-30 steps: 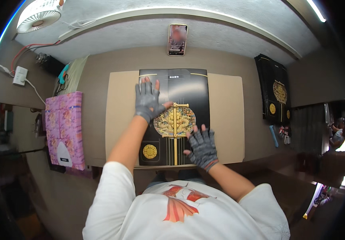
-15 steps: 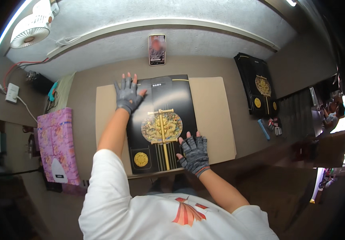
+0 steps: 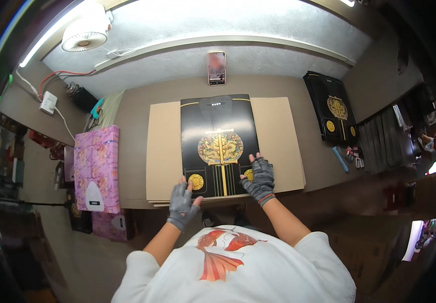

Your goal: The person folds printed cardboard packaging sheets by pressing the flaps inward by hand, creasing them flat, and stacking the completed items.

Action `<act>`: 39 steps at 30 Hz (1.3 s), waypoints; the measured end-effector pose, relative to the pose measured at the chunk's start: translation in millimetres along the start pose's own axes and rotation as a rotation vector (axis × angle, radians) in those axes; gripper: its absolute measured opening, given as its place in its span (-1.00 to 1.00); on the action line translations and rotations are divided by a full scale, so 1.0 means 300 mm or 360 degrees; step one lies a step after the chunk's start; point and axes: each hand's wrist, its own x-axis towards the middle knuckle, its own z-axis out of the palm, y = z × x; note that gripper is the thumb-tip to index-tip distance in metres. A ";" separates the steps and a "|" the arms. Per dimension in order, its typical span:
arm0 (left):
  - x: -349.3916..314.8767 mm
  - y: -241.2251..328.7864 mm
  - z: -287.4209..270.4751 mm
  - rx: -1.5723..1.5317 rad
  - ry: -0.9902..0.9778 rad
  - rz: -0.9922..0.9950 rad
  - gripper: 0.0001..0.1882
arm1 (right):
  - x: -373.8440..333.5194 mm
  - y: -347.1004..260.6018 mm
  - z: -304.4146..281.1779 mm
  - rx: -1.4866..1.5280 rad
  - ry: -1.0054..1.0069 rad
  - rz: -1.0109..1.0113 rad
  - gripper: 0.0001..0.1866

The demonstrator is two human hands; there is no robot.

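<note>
A flat, glossy black printed cardboard piece (image 3: 190, 151) lies in front of me, with a round gold dragon emblem and gold stripes. Beneath it is a larger sheet of plain brown cardboard (image 3: 278, 131), sticking out on both sides. My left hand (image 3: 182, 206), in a grey fingerless glove, is at the black piece's near left corner, fingers extended and thumb apart. On its near right corner rests my right hand (image 3: 259, 178), in a darker knitted fingerless glove, fingers spread and partly over a gold disc.
A phone (image 3: 217, 68) leans against the back wall. At the right lies a stack of similar black printed pieces (image 3: 329, 108), with a blue tool (image 3: 340, 159) nearer me. Pink floral packages (image 3: 96, 161) occupy the left edge. A white fan (image 3: 84, 38) and power strip (image 3: 48, 102) are far left.
My left hand has come from the black piece's far left edge back to its near left corner. The black piece now lies straighter on the brown cardboard. My right hand stays at the near right.
</note>
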 end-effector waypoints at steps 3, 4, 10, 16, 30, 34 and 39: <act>0.041 0.070 -0.002 -0.0817 0.0454 -0.0933 -0.36 | 0.004 0.057 0.002 0.0815 0.0231 0.0372 -0.11; 0.056 0.054 -0.005 -0.0816 0.0469 -0.0948 -0.36 | 0.011 0.078 -0.012 0.0817 0.0221 0.0353 -0.11; 0.162 0.104 -0.002 -0.2571 -0.0007 -0.1422 -0.67 | -0.067 0.226 -0.198 0.2629 -0.0211 0.1155 -0.31; 0.280 0.329 0.213 -0.2575 -0.0475 -0.1400 -0.70 | -0.272 0.332 -0.194 0.3325 -0.0247 0.1794 -0.67; 0.448 0.429 0.187 -0.2101 -0.0564 -0.1076 -0.52 | -0.096 0.843 -0.430 0.2233 0.0859 0.1627 -0.82; 0.404 0.325 0.103 -0.2061 -0.0292 -0.1432 -0.55 | -0.020 1.239 -0.486 0.2473 0.1208 0.1418 -0.91; 0.322 0.267 0.081 -0.2267 -0.0035 -0.1682 -0.59 | 0.102 1.541 -0.391 0.2651 0.1254 0.1822 -0.92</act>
